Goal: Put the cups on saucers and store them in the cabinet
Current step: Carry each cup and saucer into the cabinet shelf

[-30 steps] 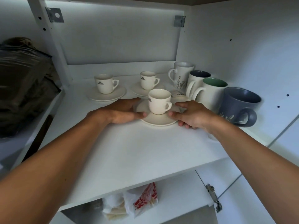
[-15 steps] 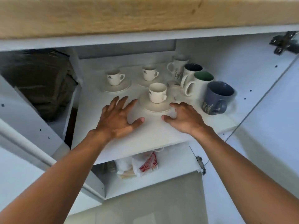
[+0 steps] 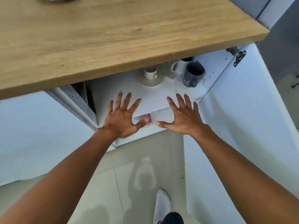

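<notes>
cup: we're seeing cup [image 3: 150, 73] sitting on saucer [image 3: 151, 81], on cabinet shelf [image 3: 153, 97], near mugs [image 3: 193, 75].
hands: left hand [image 3: 120, 119], right hand [image 3: 182, 120] hovering at shelf's front edge, fingers spread, holding nothing.
progress: we're judging this one stored; others hidden under countertop [image 3: 113, 38].

Matt grained wood countertop [image 3: 100, 34], smooth white laminate shelf [image 3: 150, 97], glazed ceramic cup [image 3: 150, 73].

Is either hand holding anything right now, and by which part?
Nothing is held. The left hand and right hand are both open, fingers spread, apart from the cup on its saucer.
</notes>
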`<state>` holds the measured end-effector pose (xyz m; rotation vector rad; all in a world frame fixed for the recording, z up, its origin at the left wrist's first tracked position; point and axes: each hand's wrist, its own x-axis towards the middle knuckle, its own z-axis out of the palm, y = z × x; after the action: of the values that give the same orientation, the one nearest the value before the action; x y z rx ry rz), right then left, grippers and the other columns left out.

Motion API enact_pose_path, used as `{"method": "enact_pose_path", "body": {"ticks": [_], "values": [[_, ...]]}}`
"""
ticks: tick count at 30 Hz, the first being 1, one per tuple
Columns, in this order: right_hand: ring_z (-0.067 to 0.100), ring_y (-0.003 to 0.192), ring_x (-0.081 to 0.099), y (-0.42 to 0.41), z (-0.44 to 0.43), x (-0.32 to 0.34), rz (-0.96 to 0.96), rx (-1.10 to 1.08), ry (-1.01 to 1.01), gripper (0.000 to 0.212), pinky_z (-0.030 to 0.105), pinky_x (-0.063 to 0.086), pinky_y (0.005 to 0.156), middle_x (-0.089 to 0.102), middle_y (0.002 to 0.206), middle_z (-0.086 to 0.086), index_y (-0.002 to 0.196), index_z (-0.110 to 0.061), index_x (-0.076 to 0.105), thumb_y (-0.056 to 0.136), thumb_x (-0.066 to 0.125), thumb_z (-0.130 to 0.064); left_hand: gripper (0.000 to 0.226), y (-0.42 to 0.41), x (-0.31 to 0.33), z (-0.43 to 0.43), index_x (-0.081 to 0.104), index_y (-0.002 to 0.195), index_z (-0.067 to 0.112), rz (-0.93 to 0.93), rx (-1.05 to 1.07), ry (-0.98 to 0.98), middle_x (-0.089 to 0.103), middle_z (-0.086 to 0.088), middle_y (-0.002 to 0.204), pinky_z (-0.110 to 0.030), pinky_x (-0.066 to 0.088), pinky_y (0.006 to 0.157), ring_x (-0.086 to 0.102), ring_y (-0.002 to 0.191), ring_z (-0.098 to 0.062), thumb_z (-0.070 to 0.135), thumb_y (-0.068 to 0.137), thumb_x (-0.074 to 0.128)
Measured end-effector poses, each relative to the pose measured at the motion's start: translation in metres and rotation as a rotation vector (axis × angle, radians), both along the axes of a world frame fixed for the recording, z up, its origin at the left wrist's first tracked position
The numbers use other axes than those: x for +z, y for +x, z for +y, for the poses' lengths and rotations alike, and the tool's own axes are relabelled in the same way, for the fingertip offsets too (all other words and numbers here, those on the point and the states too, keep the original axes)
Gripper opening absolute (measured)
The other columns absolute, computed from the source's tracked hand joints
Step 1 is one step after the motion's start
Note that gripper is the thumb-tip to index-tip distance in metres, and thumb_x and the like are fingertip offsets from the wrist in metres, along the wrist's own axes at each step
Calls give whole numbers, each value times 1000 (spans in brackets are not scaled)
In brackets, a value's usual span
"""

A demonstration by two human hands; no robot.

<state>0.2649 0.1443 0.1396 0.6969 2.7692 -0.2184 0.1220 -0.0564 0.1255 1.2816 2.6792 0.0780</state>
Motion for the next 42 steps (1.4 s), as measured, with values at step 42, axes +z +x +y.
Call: {"method": "enact_pose_path", "body": {"ticks": [42], "values": [[25,154,-7,-290,-13,261,139,195,-128,110,53,10,121,2,167,-1,157,-40,1,68,38,-94,85,-226,253,-65,19,156,39,-130,439,180,17,3,166,-51,15,119,-1,155,-24,80,84,37]]}}
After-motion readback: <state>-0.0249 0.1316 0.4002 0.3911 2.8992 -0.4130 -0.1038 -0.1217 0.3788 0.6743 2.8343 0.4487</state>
